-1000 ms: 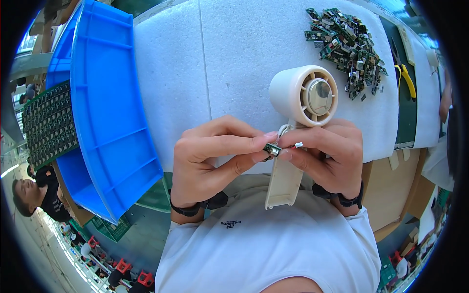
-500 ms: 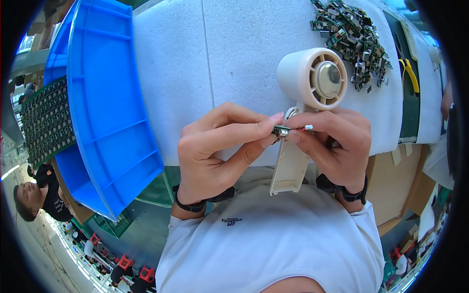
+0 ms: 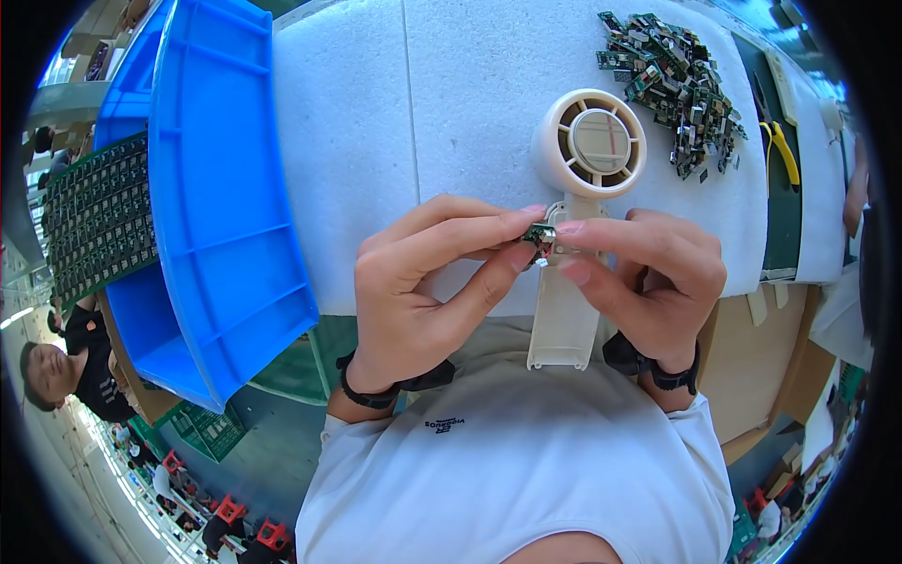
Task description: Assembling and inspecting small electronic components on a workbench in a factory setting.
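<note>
My left hand (image 3: 427, 273) and my right hand (image 3: 648, 277) meet over the near edge of the white foam-covered table (image 3: 423, 103). Together they pinch a small green circuit board (image 3: 540, 234) between thumbs and forefingers. Just under the board lies a cream hand-held fan shell (image 3: 584, 179): its round grille head rests on the foam, and its long handle (image 3: 564, 324) reaches toward my body, partly hidden by my fingers. Both wrists wear black bands.
A heap of several small green circuit boards (image 3: 672, 80) lies at the far right of the foam. Yellow-handled pliers (image 3: 780, 141) rest beside it. A large blue plastic bin (image 3: 211, 179) stands at the left, with green board panels (image 3: 94, 221) beyond it. Another person (image 3: 70, 371) is at lower left.
My hands and the small board stay together, shifting slightly up and right in the picture. The fan shell and the board heap hold their places on the foam.
</note>
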### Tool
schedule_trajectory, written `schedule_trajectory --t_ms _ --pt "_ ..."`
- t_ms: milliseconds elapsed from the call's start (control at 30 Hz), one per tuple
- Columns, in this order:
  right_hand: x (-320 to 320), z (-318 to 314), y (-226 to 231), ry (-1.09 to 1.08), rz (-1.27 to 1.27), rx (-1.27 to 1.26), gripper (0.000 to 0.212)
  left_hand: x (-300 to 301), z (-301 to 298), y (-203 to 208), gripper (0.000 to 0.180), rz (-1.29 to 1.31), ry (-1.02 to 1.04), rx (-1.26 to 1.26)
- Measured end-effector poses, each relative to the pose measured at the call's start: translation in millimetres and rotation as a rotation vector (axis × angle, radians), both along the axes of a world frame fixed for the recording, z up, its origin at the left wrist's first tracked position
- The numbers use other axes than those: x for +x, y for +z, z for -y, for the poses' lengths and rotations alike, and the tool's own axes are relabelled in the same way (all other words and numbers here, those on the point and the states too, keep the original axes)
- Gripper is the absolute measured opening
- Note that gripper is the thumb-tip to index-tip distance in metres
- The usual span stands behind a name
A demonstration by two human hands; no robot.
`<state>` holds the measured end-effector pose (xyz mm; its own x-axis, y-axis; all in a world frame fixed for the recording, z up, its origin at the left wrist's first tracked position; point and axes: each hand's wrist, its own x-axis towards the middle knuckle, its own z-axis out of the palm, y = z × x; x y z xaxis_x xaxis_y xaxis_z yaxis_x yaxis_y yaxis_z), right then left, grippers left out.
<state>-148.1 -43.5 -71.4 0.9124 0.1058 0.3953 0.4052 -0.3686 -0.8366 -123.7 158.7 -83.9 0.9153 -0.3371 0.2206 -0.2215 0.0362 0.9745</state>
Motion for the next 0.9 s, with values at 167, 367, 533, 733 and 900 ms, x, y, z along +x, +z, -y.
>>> schedule_trajectory --t_ms 167,367,533,733,900 --pt "3.0 -2.3 -6.7 -0.003 0.202 -0.119 0.032 0.5 -2.2 8.6 0.031 -0.062 -0.082 0.061" --pt "1.6 -6.3 -7.7 -0.073 0.263 -0.162 0.033 0.2 0.7 5.5 0.034 -0.033 -0.059 0.062" --pt "3.0 -8.7 -4.8 -0.069 0.26 -0.181 0.029 0.6 3.4 1.9 0.039 0.008 -0.018 0.039" --pt "0.8 -10.1 -4.9 -0.086 0.259 -0.225 0.024 -0.2 3.9 1.7 0.041 0.038 -0.01 0.072" --pt "0.5 -8.9 -4.7 -0.073 0.265 -0.234 0.022 -0.1 0.4 5.7 0.034 0.112 -0.09 0.206"
